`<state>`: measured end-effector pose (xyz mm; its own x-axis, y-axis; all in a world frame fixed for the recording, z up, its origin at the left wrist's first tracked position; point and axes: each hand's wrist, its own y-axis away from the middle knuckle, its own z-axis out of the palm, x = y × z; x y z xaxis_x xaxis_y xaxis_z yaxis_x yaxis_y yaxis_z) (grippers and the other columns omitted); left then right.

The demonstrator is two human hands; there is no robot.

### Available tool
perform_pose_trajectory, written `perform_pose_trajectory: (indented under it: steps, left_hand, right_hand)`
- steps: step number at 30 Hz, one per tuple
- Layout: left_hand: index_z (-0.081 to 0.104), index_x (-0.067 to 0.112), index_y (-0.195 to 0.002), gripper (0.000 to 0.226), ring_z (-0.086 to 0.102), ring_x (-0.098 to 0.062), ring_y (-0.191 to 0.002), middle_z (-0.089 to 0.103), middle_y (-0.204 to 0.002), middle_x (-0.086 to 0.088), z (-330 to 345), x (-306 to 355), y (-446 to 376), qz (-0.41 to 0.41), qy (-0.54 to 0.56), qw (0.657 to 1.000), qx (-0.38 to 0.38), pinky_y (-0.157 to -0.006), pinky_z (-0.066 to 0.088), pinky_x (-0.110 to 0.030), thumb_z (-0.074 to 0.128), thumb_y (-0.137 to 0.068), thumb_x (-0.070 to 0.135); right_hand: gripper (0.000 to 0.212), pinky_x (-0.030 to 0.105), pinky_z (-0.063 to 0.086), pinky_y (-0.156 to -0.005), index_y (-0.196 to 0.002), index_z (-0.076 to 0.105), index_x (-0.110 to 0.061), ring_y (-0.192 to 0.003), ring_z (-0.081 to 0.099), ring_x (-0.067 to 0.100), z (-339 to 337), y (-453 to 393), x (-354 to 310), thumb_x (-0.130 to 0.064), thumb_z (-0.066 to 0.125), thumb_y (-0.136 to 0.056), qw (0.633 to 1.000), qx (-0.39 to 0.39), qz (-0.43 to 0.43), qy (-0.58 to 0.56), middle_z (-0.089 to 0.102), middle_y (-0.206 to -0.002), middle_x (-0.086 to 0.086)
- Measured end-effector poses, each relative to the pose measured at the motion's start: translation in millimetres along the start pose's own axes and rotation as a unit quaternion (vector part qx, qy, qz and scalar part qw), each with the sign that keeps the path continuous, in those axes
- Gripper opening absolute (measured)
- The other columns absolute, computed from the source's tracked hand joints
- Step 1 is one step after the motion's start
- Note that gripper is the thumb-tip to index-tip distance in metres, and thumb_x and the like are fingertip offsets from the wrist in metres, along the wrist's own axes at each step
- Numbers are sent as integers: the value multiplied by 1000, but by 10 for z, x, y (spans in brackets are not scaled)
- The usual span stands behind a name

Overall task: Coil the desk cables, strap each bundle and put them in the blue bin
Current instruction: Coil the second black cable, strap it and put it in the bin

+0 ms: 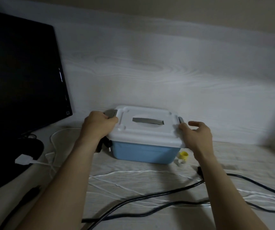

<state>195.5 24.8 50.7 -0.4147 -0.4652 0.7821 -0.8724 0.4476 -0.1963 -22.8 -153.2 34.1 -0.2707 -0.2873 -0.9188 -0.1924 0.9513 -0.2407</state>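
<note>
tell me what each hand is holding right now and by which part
The left hand grips the grey latch at the left end of the blue bin's white lid. The right hand touches the lid's right edge, fingers relaxed.

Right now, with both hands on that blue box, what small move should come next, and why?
Probably flip up the grey side latches and lift the white lid off. The blue bin is closed; the left hand grips the left latch, and the right hand is at the right latch. The black cables lie loose, so the bin must be opened first.
</note>
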Motion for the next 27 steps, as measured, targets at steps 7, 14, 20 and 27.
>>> perform_pose_trajectory:
  steps: [7,14,20,27]
  left_hand:
    - [53,12,-58,42,54,-29,-71,59,-71,-9,87,2,-9,23,-58,998,25,-60,34,-31,57,-89,40]
    - [66,4,-87,41,55,-33,-80,67,-96,-20,137,21,-20,25,-116,992,48,-68,37,-32,46,-94,39]
    - [66,3,-91,43,56,-35,-85,67,-100,-20,98,17,-25,14,-111,993,31,-69,37,-32,46,-95,40]
    - [57,2,-78,41,50,-26,-70,55,-81,-13,68,7,-56,-30,-72,997,8,-63,35,-31,42,-99,34]
  right_hand:
    - [55,31,39,-54,-53,54,1,-47,41,26,-42,-4,-92,-36,61,-93,996,-16,-37,82,45,-48,12]
    - [55,27,27,-47,-50,37,-7,-44,33,24,-8,-67,-67,-28,55,-98,991,-16,-31,126,34,-44,6]
    - [54,29,37,-54,-52,47,-5,-54,54,33,-38,-141,29,-30,55,-99,994,-25,1,104,47,-42,5]
    - [27,16,45,-48,-98,79,-21,-48,58,3,-92,41,-144,-43,77,-82,988,-30,-130,74,75,-85,3]
